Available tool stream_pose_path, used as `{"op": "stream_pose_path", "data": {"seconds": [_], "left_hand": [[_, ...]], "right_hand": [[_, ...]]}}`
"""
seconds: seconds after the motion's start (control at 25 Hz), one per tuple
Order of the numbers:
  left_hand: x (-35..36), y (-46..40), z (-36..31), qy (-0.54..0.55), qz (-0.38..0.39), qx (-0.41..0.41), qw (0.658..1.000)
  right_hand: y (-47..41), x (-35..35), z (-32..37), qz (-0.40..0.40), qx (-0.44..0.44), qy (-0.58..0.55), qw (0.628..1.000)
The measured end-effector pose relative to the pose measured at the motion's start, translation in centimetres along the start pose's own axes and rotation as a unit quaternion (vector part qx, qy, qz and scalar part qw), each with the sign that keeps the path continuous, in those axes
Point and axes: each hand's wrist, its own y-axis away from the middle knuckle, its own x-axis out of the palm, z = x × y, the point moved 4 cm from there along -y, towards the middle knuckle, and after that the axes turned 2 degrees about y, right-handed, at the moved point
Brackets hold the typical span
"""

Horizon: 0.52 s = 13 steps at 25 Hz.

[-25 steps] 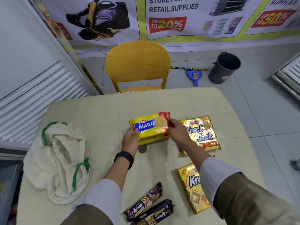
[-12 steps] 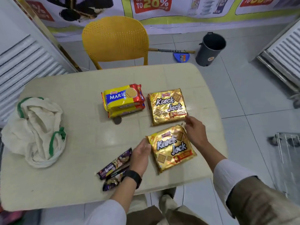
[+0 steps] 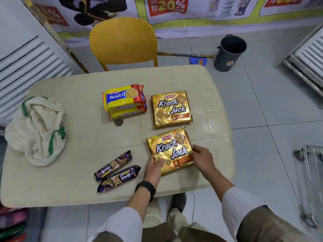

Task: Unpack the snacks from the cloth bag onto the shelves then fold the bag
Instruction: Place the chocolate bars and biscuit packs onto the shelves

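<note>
Both hands' half-curled fingers gripped the near Krack Jack pack [image 3: 172, 151] on the desk [image 3: 70, 180]: left hand [image 3: 153, 169] at seven o'clock, right hand [image 3: 202, 158] at three.

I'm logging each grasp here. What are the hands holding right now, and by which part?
Both hands grip the nearer Krack Jack pack, which lies on the table: left hand at its near-left corner, right hand at its right edge.

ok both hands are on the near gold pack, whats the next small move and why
Probably lift the near gold foil Krack Jack pack off the cream plastic table: the left hand and right hand grip its opposite edges, it lies flat, and nothing rests on it.
</note>
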Motion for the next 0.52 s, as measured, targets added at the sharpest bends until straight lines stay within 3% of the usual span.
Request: {"op": "stream_pose_path", "data": {"seconds": [0.16,0.32,0.52], "left_hand": [[0.3,0.4,-0.8,0.011,-0.002,0.001,1.0],[0.3,1.2,-3.7,0.017,0.012,0.055,0.998],[0.5,-0.1,-12.6,0.014,0.037,0.132,0.99]], "right_hand": [[0.6,0.2,0.6,0.003,0.021,-0.013,1.0],[1.9,-0.6,2.0,-0.038,-0.002,-0.054,0.998],[-0.8,-3.1,8.5,-0.091,-0.026,-0.121,0.988]]}}
